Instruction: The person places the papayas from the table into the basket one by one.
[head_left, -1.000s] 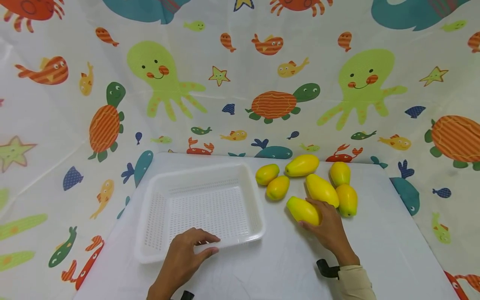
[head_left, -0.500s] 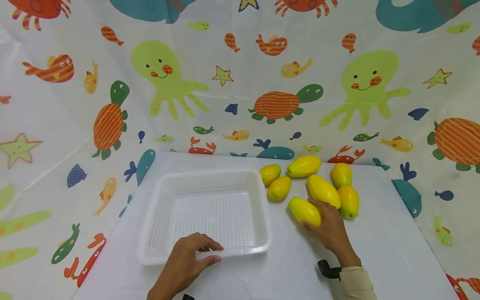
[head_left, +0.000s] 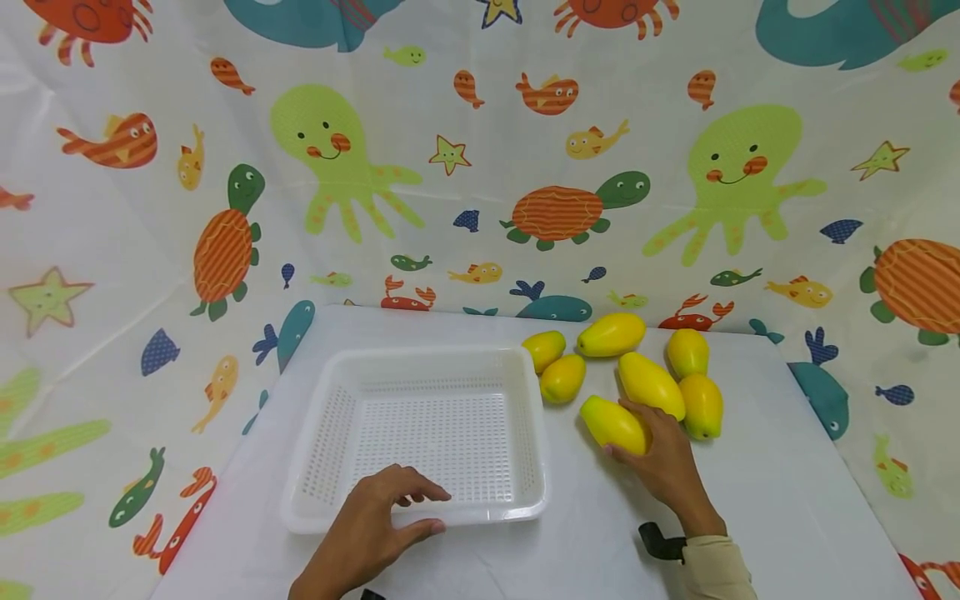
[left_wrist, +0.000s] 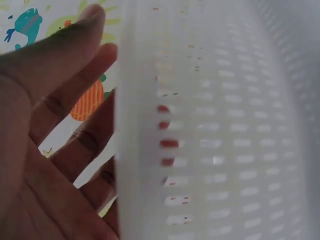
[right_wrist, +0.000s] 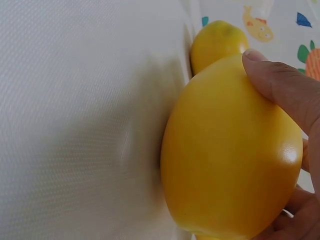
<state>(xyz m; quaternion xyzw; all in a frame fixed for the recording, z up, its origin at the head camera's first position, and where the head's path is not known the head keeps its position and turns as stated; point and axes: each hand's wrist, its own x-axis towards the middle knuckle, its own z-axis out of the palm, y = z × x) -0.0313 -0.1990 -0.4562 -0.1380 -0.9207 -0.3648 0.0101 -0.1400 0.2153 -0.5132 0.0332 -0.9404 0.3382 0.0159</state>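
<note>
In the head view, my right hand (head_left: 660, 454) grips the near end of a yellow papaya (head_left: 613, 425) lying on the white table. The right wrist view shows my thumb (right_wrist: 280, 85) across the papaya (right_wrist: 230, 150), with the fingers partly hidden behind it. My left hand (head_left: 375, 521) is at the front rim of a white perforated plastic basket (head_left: 495, 510), fingers reaching over the rim and thumb spread apart in front. Beside the basket wall (left_wrist: 240, 150), the left wrist view shows these fingers (left_wrist: 90, 135) spaced out, past the rim.
Several more papayas lie right of the basket, among them one large papaya (head_left: 649, 385) just behind the gripped one, one (head_left: 562, 379) close to the basket's right side and another (head_left: 702, 406) at the far right. A sea-animal patterned curtain (head_left: 465, 225) hangs behind the table.
The basket has turned slightly, its right side swinging nearer to me, and the left hand has shifted a little with it. The right hand stays on the papaya. The head view has shifted slightly.
</note>
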